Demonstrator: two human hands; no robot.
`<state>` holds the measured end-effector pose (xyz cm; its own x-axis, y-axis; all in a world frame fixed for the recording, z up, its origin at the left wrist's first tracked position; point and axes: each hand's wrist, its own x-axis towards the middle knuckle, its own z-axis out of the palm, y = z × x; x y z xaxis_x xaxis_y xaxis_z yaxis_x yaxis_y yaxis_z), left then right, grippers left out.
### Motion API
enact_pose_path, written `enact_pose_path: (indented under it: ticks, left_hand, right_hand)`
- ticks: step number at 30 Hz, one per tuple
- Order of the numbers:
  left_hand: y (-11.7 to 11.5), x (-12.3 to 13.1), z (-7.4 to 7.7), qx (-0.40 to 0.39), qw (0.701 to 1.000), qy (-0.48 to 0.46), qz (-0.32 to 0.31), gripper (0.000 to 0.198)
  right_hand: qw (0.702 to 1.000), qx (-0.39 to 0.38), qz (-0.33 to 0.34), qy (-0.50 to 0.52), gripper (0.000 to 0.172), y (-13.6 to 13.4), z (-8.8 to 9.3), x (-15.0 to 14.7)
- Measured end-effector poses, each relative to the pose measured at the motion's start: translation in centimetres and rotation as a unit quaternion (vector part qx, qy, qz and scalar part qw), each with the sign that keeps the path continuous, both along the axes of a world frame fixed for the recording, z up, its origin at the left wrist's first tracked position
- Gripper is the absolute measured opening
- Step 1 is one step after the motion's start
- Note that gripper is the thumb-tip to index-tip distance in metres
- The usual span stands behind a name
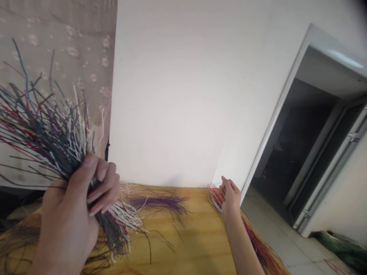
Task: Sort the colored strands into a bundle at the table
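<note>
My left hand is wrapped round a thick bundle of thin wires, raised at the left above the table. Black, white, red, blue and purple strands fan out from both ends of it. My right hand is at the table's far right, its fingers curled together over a pile of orange and white wires. Whether a strand is between those fingers, I cannot make out. Purple wires lie in a loose heap between the two hands.
The yellowish wooden table meets a white wall. Red and dark wires run along its right edge, partly behind my right forearm. Loose dark wires lie at the left. A doorway opens at the right, with a green heap on the floor.
</note>
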<state>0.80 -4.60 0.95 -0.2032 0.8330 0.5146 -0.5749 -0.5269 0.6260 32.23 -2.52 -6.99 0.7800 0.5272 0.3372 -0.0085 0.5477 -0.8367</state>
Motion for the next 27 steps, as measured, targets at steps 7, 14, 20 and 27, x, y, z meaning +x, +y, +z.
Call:
enact_pose_path:
  ticks: [7,14,20,27]
  left_hand:
    - [0.35,0.06,-0.27,0.017,1.000,0.010,0.011,0.031]
    - [0.21,0.06,-0.14,0.012,1.000,0.015,0.003,0.031]
    - [0.26,-0.06,-0.25,0.009,1.000,0.016,0.004,0.031]
    - [0.29,-0.07,-0.29,0.009,1.000,0.019,0.008,0.032]
  right_hand:
    - [1.000,-0.006,0.025,0.003,0.047,0.12,0.19,0.07]
    - [0.995,-0.043,0.084,-0.020,0.045,0.12,0.50,-0.54]
    - [0.992,-0.064,0.109,-0.020,0.048,0.45,0.32,-0.24]
    - [0.992,-0.067,0.105,-0.019,0.045,0.48,0.30,-0.22]
